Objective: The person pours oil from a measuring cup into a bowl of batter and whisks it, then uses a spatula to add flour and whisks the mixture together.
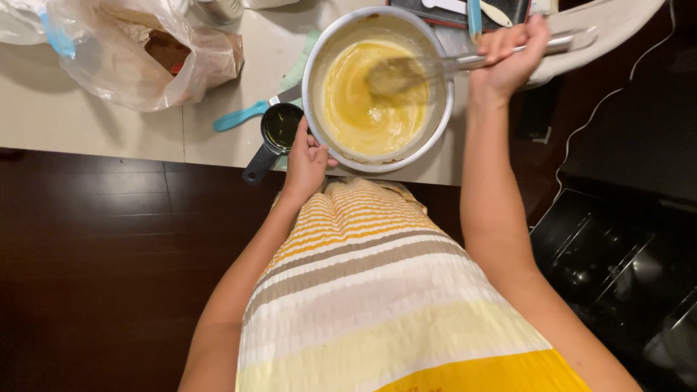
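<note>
- One white bowl (pixel 379 87) of yellow batter sits at the counter's (pixel 109 123) near edge.
- Right hand (pixel 508 54) grips one whisk (pixel 435 69); left hand (pixel 305 163) grasps the rim.
- Left: one dark measuring cup (pixel 277 134), one plastic bag (pixel 138 51).

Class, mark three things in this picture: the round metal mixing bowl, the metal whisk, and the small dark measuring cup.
Round metal mixing bowl (pixel 314 54), head view: bare left rim.
Metal whisk (pixel 396 75), head view: wire head in the yellow batter.
Small dark measuring cup (pixel 280 127), head view: inside of the cup.
</note>
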